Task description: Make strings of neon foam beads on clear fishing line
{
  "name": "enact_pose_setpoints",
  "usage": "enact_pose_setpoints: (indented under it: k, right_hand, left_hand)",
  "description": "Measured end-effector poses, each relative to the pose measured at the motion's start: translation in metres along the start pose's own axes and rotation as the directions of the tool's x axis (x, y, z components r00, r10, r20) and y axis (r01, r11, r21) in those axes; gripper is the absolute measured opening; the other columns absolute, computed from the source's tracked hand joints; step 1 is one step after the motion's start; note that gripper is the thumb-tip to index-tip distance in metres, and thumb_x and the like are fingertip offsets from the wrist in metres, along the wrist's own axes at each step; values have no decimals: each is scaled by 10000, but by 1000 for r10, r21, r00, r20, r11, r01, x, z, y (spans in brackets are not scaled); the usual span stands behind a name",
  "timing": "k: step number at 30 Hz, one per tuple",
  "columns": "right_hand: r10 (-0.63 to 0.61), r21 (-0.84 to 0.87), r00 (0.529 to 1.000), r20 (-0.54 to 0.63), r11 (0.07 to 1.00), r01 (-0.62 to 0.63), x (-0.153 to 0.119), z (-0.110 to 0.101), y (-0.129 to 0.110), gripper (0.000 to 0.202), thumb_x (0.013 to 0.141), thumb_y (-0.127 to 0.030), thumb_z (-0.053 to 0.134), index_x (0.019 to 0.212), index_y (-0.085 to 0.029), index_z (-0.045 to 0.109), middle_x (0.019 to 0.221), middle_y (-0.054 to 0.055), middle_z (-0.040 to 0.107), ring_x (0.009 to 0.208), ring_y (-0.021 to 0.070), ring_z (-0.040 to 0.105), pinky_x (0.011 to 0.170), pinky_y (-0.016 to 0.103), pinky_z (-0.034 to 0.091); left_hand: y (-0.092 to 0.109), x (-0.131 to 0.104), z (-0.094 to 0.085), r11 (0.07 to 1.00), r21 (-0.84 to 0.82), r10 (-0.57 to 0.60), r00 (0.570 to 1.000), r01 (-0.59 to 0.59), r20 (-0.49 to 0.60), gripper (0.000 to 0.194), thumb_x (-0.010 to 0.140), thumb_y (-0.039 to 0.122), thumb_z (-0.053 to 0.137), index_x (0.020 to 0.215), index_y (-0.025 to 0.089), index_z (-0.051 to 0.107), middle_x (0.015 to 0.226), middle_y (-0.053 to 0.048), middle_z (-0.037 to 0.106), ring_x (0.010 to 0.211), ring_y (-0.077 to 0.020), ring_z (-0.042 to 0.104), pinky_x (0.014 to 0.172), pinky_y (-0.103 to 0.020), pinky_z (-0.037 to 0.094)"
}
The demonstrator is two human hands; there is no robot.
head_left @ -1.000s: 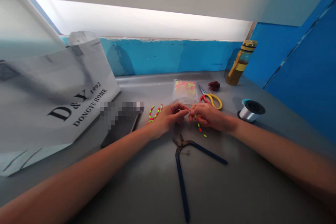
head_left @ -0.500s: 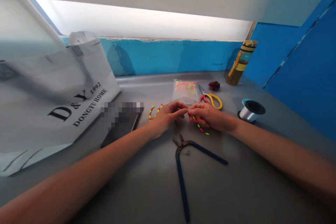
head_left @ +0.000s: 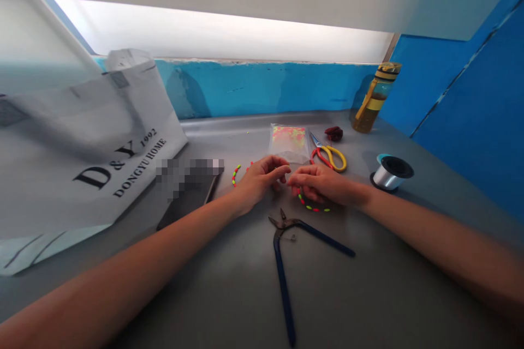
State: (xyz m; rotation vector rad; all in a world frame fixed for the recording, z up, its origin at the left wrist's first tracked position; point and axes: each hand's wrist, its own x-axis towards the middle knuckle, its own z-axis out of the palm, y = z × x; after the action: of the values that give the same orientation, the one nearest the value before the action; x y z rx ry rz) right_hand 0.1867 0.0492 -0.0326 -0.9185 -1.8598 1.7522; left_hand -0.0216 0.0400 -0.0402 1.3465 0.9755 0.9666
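My left hand (head_left: 262,177) is closed, thumb against bent fingers, at one side of a string of red and yellow-green beads (head_left: 234,174); what it pinches is too small to make out. Just right of it my right hand (head_left: 317,181) is curled, its fingertips together near my left fingers. From under the right hand hangs a curved beaded strand (head_left: 309,208), its end lying towards the right. A small gap separates the two hands. Below them blue-handled pliers (head_left: 284,224) lie spread on the grey table (head_left: 229,294).
Behind my hands lie a clear bag of beads (head_left: 289,142), red-and-yellow scissors (head_left: 329,157) and a dark red bundle (head_left: 334,133). A wire spool (head_left: 387,173) and a bottle (head_left: 373,101) stand right. Left are a white bag (head_left: 94,147) and a dark device (head_left: 190,196).
My hands have moved slightly apart at the fingertips. The strand under my right hand has swung into a lower curve, and less of the left beads shows.
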Motion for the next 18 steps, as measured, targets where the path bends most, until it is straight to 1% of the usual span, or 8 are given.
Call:
enact_pose_setpoints:
  k: [3,5,6,8,11,13,16,18]
  right_hand:
    - [-8,94,997,-80,995,16,4,0,4,274,908,-454,595,914,-183,640,713,-3,650,429,56,439,369,176,335]
    - [-10,136,994,-112,990,25,5,-1,6,277,913,-452,574,892,-182,632,763,13,671,435,55,443,361,175,327]
    - [-8,144,993,-118,989,25,6,-1,6,284,917,-450,558,869,-179,629,747,13,667,434,57,440,361,176,322]
    - [4,143,994,-108,990,12,5,-3,5,308,924,-442,525,821,-172,633,629,-6,615,418,65,420,365,181,311]
    - [35,164,996,-81,986,-21,5,-3,3,313,914,-391,490,780,-163,656,469,-41,474,407,82,386,386,194,300]
    - [48,232,993,-105,972,-23,5,-3,2,253,870,-333,509,766,-161,663,473,-40,458,427,89,379,401,204,296]
    - [59,365,979,-196,931,17,5,-1,1,149,788,-255,561,801,-165,680,549,-23,509,486,102,411,426,220,310]
    - [62,435,970,-237,899,49,4,0,1,167,762,-226,575,859,-164,696,581,-18,529,519,111,433,447,228,327]
  left_hand:
    - [1,-1,-1,1000,27,11,1000,-12,21,257,787,411,727,904,193,657,799,-8,654,620,-114,546,590,-248,431]
    - [0,-1,-1,999,38,15,999,-16,29,264,783,418,731,913,195,674,821,-16,666,647,-121,558,601,-249,432]
    - [0,-1,-1,999,38,16,999,-17,33,267,780,419,733,916,196,679,828,-18,668,654,-122,560,606,-249,432]
    - [0,-1,0,999,35,16,999,-17,29,265,773,415,737,914,196,685,828,-16,667,647,-118,555,605,-248,428]
    - [0,-1,0,999,38,9,1000,-10,19,254,763,398,744,904,194,689,824,-13,659,628,-111,535,592,-244,412]
    - [1,-2,1,999,38,8,1000,-9,18,252,756,392,750,897,191,694,828,-15,655,632,-110,527,588,-242,407]
    - [2,-2,2,999,46,12,1000,-12,18,253,755,398,746,894,191,702,815,-15,648,629,-111,515,580,-241,404]
    - [3,-3,3,998,60,14,1000,-15,12,263,759,407,740,907,193,707,801,-16,643,624,-114,509,571,-241,404]
